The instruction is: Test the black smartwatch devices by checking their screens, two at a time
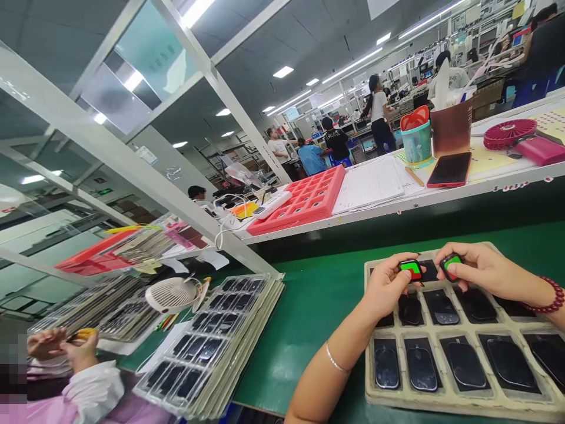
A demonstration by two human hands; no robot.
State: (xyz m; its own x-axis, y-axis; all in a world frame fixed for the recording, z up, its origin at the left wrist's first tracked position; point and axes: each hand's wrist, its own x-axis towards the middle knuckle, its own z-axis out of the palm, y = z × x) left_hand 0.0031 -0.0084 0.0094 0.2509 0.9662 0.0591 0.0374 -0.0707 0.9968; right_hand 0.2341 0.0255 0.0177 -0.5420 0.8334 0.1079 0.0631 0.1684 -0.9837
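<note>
My left hand [388,285] pinches a small smartwatch-like device [411,270] whose lit screen shows green and red. In my right hand [481,271] is a similar device [451,266], also lit green and red. Both hands are above the far rows of a beige tray [410,399], with a small gap between the two devices. Dark, rounded-corner screens lie in the tray's compartments, among them one screen [421,366] in the near row. My forearms and hands cover part of the tray's far side.
Left of me a stack of clear-topped trays [220,335] stands on the green table [300,330]. Beyond it are a white fan [172,295] and a co-worker's hands [82,347]. The shelf ahead bears a red foam tray [304,200], papers [371,182], a phone [449,169] and cups.
</note>
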